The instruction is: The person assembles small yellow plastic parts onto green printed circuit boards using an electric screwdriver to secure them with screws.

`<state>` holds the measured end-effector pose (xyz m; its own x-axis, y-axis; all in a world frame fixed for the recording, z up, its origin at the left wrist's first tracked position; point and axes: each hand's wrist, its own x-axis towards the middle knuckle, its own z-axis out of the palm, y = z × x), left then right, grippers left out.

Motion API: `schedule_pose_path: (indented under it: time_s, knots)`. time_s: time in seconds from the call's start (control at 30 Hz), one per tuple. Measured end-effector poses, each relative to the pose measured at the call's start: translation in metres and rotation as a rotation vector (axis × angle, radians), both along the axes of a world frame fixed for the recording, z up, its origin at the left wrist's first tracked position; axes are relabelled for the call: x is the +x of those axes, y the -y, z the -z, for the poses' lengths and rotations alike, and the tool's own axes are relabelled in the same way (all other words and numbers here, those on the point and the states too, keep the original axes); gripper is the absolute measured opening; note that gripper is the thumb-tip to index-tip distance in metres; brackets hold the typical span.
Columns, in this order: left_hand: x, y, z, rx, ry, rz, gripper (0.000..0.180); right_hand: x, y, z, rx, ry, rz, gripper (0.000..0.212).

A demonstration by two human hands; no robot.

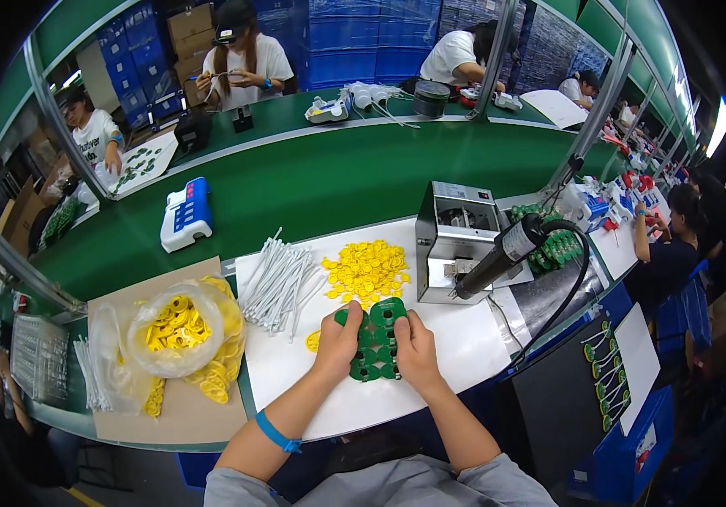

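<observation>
Between my two hands is a green panel of joined round circuit boards (373, 346), above the white work sheet (456, 355). My left hand (339, 345) grips its left edge, thumb on top. On the opposite edge, my right hand (418, 348) is closed around the panel in the same way. Just beyond the panel lies a pile of small yellow round parts (368, 266), and a single yellow disc (313, 340) is beside my left hand. A bundle of white cables (275, 287) spreads out to the left of the pile.
A metal bench machine (456, 245) and a black cylindrical tool (502, 258) with a cord stand to the right, near stacked green boards (555, 245). Left, an open plastic bag of yellow parts (179, 329) rests on cardboard (185, 422). Beyond, a blue-white device (186, 215) sits on the green conveyor (312, 186).
</observation>
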<state>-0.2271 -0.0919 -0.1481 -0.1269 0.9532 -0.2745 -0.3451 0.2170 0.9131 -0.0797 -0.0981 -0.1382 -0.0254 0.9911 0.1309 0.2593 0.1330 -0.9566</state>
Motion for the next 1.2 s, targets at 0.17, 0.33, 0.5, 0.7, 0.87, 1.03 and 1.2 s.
schedule_pose_path:
  time_s: [0.17,0.33,0.5,0.7,0.87,1.03,1.2]
  knots:
    - [0.004,0.002,-0.004,-0.159,0.358,0.055,0.046,-0.005,-0.001,0.027,-0.14,-0.291,-0.094,0.034]
    - [-0.014,-0.011,0.006,0.14,-0.143,0.126,0.027,0.014,-0.003,0.019,-0.173,-0.243,0.035,0.034]
    - [-0.002,-0.004,-0.002,0.241,-0.429,0.248,0.069,0.05,-0.002,0.018,-0.163,-0.25,0.118,0.029]
    - [0.032,-0.006,0.005,0.587,-1.239,0.261,0.065,0.101,0.001,0.017,-0.168,-0.505,0.022,0.015]
    - [0.082,-0.004,-0.012,0.692,-1.121,0.176,0.049,0.141,0.005,0.03,-0.109,-0.504,0.03,0.026]
    - [0.145,0.003,0.001,0.368,-0.398,0.556,0.067,0.165,0.004,0.035,-0.089,-0.538,-0.041,0.026]
    - [0.157,-0.018,0.001,0.217,-0.067,0.512,0.047,0.178,0.002,0.035,-0.063,-0.534,0.179,0.017]
